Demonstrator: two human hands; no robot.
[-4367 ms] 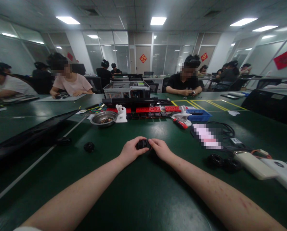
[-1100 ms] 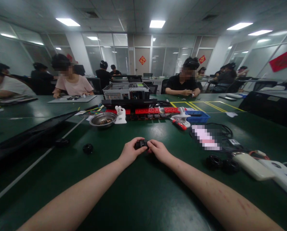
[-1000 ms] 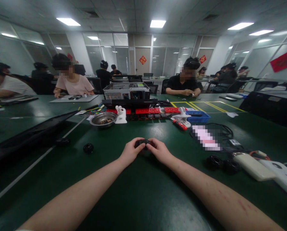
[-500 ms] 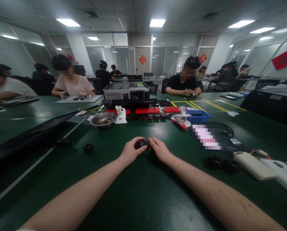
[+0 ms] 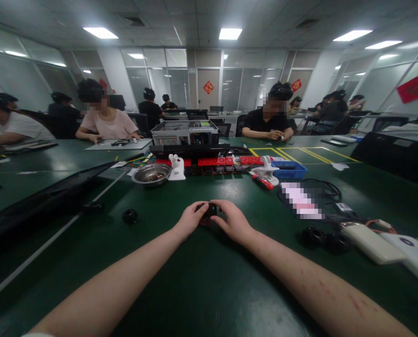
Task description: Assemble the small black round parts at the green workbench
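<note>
Green matting covers the long table [image 5: 209, 290], which stands in a bright office with glass walls. Other people sit along its far edge. My left hand [image 5: 190, 219] and my right hand [image 5: 234, 220] meet near the middle of the table, with both forearms stretched out from the near edge. Between them I grip a small black plastic part [image 5: 209, 209]. My left fingertips close on its left side, and my right thumb and fingers curl over its top and right side. Both hands are clamped on it. I cannot tell whether the part rests on the matting or sits just above it.

Toward the left edge, apart from my left hand, lies a round black knob-like piece [image 5: 129, 216]. Further left, a long black flat panel [image 5: 44, 196] runs slantwise. Beyond my hands, toward the far edge, stand a shallow steel bowl [image 5: 151, 173] and a small white plastic clamp [image 5: 176, 167] just beside it. Behind these are a row of red blocks [image 5: 226, 160] and an open grey computer case [image 5: 184, 133]. A red-handled screwdriver [image 5: 263, 181] lies near a blue plastic tray [image 5: 289, 169]. Toward the right edge, two black rubber rings [image 5: 312, 235] lie side by side, close to a white oblong power bank [image 5: 370, 241].
</note>
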